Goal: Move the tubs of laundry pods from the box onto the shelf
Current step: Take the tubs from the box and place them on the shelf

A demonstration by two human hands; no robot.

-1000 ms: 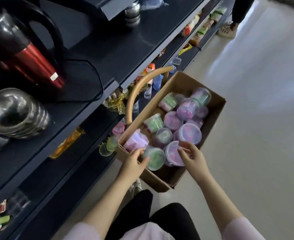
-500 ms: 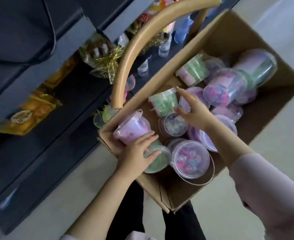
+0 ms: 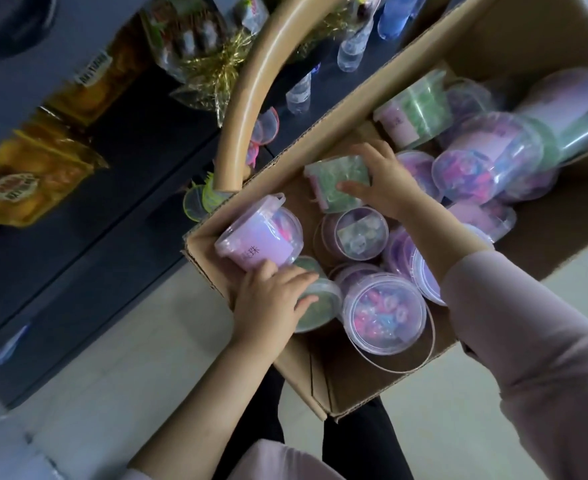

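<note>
An open cardboard box (image 3: 323, 382) holds several clear round tubs of laundry pods with purple or green contents. My right hand (image 3: 380, 183) grips a green tub (image 3: 330, 180) lying on its side in the middle of the box. My left hand (image 3: 271, 299) rests at the box's near-left corner, fingers over a green-lidded tub (image 3: 316, 306) and touching the underside of a purple tub (image 3: 261, 237) that lies on its side. A pink-and-blue tub (image 3: 384, 311) stands upright next to my left hand. The dark shelf (image 3: 112, 188) runs along the left.
A curved tan handle (image 3: 251, 84) arches over the box's left wall. On the shelf lie yellow snack packets (image 3: 33, 181), a gold-tinsel wrapped pack (image 3: 202, 50), small clear bottles (image 3: 351, 46) and small round containers (image 3: 197, 202). Pale floor (image 3: 112, 358) lies below the shelf.
The view has come closer to the box. My right hand moved left from the purple tubs and closed round the green tub. My left hand stayed at the near-left corner.
</note>
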